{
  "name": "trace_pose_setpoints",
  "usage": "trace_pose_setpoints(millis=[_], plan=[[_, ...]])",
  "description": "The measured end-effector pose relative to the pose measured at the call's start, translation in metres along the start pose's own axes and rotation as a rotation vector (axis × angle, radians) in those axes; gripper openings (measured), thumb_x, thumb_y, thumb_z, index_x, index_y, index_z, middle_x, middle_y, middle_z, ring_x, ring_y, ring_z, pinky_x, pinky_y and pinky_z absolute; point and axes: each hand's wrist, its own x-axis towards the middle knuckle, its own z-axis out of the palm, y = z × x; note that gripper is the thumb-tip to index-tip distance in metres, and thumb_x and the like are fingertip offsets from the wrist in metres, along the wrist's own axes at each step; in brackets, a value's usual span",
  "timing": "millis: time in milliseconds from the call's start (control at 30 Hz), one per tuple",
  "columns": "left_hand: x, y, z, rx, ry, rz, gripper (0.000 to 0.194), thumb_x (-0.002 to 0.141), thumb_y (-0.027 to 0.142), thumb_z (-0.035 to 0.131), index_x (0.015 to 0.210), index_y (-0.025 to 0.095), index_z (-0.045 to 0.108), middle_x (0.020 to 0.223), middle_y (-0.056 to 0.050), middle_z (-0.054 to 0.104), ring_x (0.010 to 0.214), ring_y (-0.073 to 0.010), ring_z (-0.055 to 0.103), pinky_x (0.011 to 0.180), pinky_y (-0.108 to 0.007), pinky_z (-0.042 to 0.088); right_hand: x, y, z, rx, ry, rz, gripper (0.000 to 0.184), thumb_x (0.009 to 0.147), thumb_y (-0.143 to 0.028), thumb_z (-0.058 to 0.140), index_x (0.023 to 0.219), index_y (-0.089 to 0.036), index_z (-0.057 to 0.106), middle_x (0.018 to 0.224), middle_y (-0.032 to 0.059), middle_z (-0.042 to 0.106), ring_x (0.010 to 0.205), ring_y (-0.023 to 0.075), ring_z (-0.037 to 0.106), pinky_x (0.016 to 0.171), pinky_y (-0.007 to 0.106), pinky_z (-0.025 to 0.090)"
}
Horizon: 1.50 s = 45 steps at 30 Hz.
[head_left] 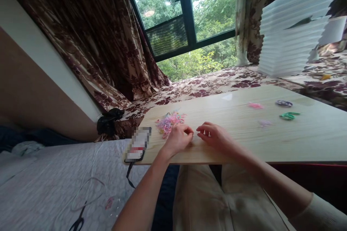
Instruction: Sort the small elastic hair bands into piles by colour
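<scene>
Task's thing: a heap of small coloured loops (170,121), on the left part of a pale wooden board (230,151). From my remote view it sits just past the left hand, I judge so that single loops can be reached without stretching.

Left hand (179,138): over the board, in front of the heap and partly overlapping it; I cannot tell whether they touch. Thumb and fingers are bent into a narrow pinch. Any loop there would be too small for me to make out, so I record its hold as undetermined.

Right hand (214,135): fingers loosely curled, facing the left fingertips across a small gap. Contents: cannot tell. Tips set this close would suit fine two-handed handling, in my judgement.

Farther right on the board I log four small groups, apart from one another: pink (256,105), lilac (264,123), purple (283,103) and green (289,116). The spacing probably serves to separate colours.

At the board's left edge lies a phone (138,145), screen masked, clear of both hands. Beyond the right far edge stands a white pleated object (292,39), purpose unclear to me. Behind, a window (189,11) lights the work.
</scene>
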Motion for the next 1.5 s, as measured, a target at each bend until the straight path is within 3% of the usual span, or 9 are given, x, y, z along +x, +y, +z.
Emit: trace_pose_setpoints(millis=[300, 467, 633, 800, 933, 1267, 1500], plan=[[0.002, -0.002, 0.000, -0.070, -0.039, -0.004, 0.012, 0.076, 0.013, 0.061, 0.072, 0.018, 0.072, 0.076, -0.001, 0.073, 0.079, -0.0148, 0.065, 0.083, -0.029, 0.049, -0.001, -0.004, -0.002, -0.005, 0.005, 0.029, 0.023, 0.088, -0.026, 0.051, 0.081, -0.020, 0.073, 0.083, 0.0040, 0.066, 0.069, 0.0133, 0.060, 0.067, 0.026, 0.043], [0.004, -0.018, -0.012, 0.266, 0.094, 0.002, 0.018, 0.081, 0.014, 0.060, 0.084, 0.022, 0.076, 0.091, -0.004, 0.075, 0.102, -0.0217, 0.060, 0.107, -0.047, 0.038, 0.000, -0.002, -0.001, -0.095, 0.065, 0.107, 0.024, 0.085, -0.023, 0.051, 0.076, -0.020, 0.073, 0.084, 0.0041, 0.068, 0.068, 0.0136, 0.060, 0.067, 0.026, 0.041], [0.010, -0.027, -0.018, 0.563, -0.043, 0.130, 0.023, 0.085, 0.019, 0.059, 0.100, 0.025, 0.075, 0.099, -0.007, 0.073, 0.113, -0.0264, 0.054, 0.115, -0.063, 0.021, 0.002, 0.000, -0.002, -0.122, 0.034, 0.158, 0.025, 0.085, -0.022, 0.050, 0.076, -0.019, 0.074, 0.085, 0.0050, 0.069, 0.070, 0.0143, 0.061, 0.067, 0.027, 0.040], [0.020, -0.022, -0.017, 0.647, -0.160, 0.285, 0.018, 0.086, 0.020, 0.060, 0.092, 0.026, 0.076, 0.102, -0.007, 0.070, 0.118, -0.0272, 0.050, 0.116, -0.066, 0.016, 0.002, -0.001, -0.004, -0.143, 0.027, 0.189, 0.025, 0.084, -0.022, 0.051, 0.079, -0.020, 0.075, 0.085, 0.0048, 0.070, 0.073, 0.0153, 0.061, 0.068, 0.027, 0.040], [0.023, -0.019, -0.016, 0.630, -0.186, 0.336, 0.015, 0.086, 0.022, 0.062, 0.086, 0.027, 0.076, 0.103, -0.006, 0.071, 0.119, -0.0267, 0.051, 0.116, -0.069, 0.014, 0.003, -0.004, -0.005, -0.156, 0.017, 0.200, 0.026, 0.086, -0.022, 0.050, 0.079, -0.020, 0.075, 0.085, 0.0048, 0.070, 0.074, 0.0151, 0.062, 0.068, 0.027, 0.039], [0.007, -0.017, -0.006, 0.591, -0.049, 0.210, 0.017, 0.087, 0.019, 0.056, 0.079, 0.020, 0.071, 0.093, -0.006, 0.072, 0.109, -0.0232, 0.057, 0.119, -0.060, 0.018, 0.003, -0.001, -0.002, -0.139, 0.026, 0.188, 0.026, 0.086, -0.024, 0.050, 0.080, -0.019, 0.075, 0.087, 0.0050, 0.071, 0.074, 0.0156, 0.063, 0.068, 0.027, 0.040], [-0.009, -0.013, 0.002, 0.183, 0.096, -0.063, 0.012, 0.080, 0.017, 0.061, 0.072, 0.020, 0.069, 0.090, -0.004, 0.074, 0.103, -0.0210, 0.062, 0.107, -0.046, 0.039, 0.002, -0.001, -0.003, -0.087, 0.001, 0.145, 0.030, 0.088, -0.025, 0.047, 0.082, -0.020, 0.076, 0.091, 0.0059, 0.072, 0.080, 0.0172, 0.065, 0.072, 0.027, 0.043]])
